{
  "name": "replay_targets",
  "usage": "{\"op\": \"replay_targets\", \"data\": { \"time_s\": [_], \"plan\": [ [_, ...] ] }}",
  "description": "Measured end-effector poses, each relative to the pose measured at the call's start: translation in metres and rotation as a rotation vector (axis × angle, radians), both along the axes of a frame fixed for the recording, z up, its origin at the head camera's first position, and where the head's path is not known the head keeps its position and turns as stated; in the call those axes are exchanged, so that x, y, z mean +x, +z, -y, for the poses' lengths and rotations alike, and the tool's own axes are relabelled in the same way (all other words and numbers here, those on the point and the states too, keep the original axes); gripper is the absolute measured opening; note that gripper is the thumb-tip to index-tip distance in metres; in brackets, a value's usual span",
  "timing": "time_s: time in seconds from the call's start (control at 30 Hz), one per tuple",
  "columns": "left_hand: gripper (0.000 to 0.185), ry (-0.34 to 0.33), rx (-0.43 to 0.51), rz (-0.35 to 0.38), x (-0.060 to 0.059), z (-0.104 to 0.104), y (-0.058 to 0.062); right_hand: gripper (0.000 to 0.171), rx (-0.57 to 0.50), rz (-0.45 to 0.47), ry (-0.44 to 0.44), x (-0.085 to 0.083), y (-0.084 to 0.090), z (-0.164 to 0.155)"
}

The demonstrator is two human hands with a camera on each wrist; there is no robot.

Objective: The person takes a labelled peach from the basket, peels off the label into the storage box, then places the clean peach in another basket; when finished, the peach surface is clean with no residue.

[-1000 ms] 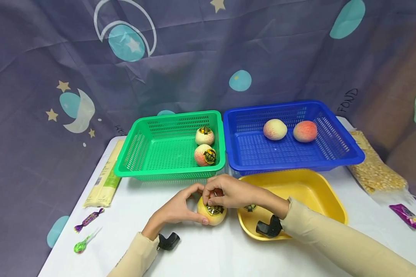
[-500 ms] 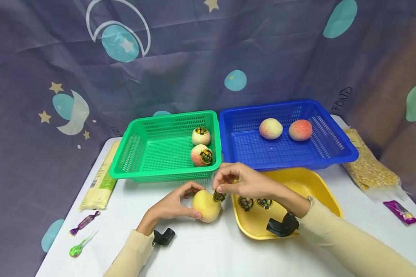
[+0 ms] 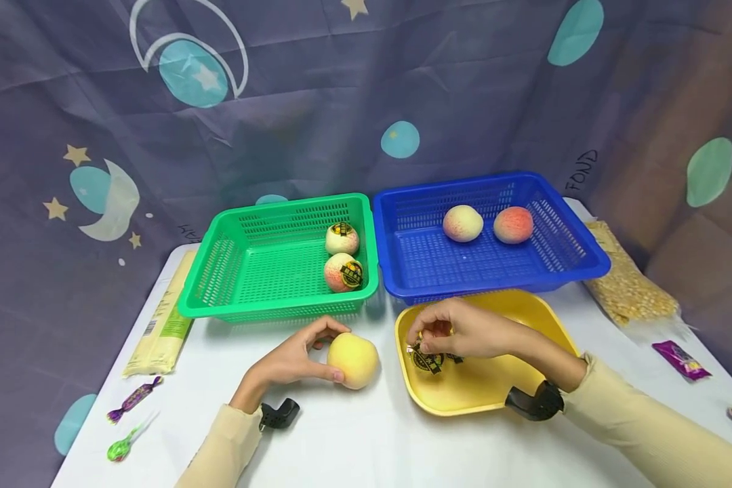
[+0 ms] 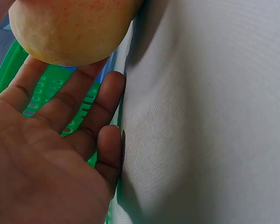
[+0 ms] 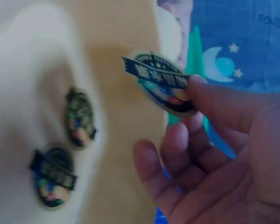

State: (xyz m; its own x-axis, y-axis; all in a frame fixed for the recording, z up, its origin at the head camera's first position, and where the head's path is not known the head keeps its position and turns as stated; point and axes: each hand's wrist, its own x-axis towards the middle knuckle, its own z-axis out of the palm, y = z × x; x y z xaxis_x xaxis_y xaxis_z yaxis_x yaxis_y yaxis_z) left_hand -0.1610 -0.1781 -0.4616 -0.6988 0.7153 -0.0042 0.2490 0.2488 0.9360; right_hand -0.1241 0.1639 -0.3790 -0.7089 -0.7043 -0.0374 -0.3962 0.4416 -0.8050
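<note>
A bare yellow peach (image 3: 354, 351) lies on the white table in front of the green basket (image 3: 274, 310). My left hand (image 3: 317, 352) holds it with thumb and fingers curled round its left side; the left wrist view shows the peach (image 4: 70, 28) resting against the fingers (image 4: 60, 102). My right hand (image 3: 417, 339) hovers low over the yellow tray (image 3: 500, 386) and pinches a round black-and-gold sticker (image 5: 161, 81). Two more stickers (image 5: 79, 116) (image 5: 51, 177) lie in the tray.
In the green basket sit two stickered peaches (image 3: 343, 272). The blue basket (image 3: 457, 186) holds two bare peaches (image 3: 462, 224). A noodle pack (image 3: 161, 325) and wrapped candies (image 3: 133, 398) lie at the left. At the right are a corn bag (image 3: 625, 285) and a purple wrapper (image 3: 680, 359).
My right hand peeled the sticker off the peach and carried it right, over the yellow tray. The left hand kept holding the peach, now bare.
</note>
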Motion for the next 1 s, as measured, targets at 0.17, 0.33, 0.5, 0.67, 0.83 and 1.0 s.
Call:
{"op": "replay_targets", "data": {
  "time_s": [0.17, 0.33, 0.5, 0.67, 0.83, 1.0],
  "plan": [
    [0.062, 0.005, 0.0, -0.002, 0.0, 0.0, 0.0, 0.007, 0.02, 0.041, 0.045, 0.003, -0.009, -0.005],
    [0.061, 0.013, -0.001, -0.006, 0.0, 0.001, 0.0, 0.008, 0.046, 0.083, 0.082, 0.001, -0.011, -0.006],
    [0.061, 0.011, -0.003, -0.003, 0.001, 0.0, 0.0, 0.014, 0.083, 0.188, 0.095, 0.0, -0.009, -0.01],
    [0.061, 0.014, -0.017, 0.002, 0.0, 0.001, 0.001, 0.022, 0.125, 0.287, 0.126, 0.003, -0.008, -0.016],
    [0.061, 0.017, -0.036, 0.005, -0.001, 0.001, 0.002, 0.018, 0.191, 0.281, 0.148, 0.004, -0.007, -0.019],
    [0.062, 0.015, -0.039, 0.012, -0.002, 0.001, 0.001, 0.022, 0.234, 0.23, 0.133, 0.005, -0.005, -0.023]
  ]
}}
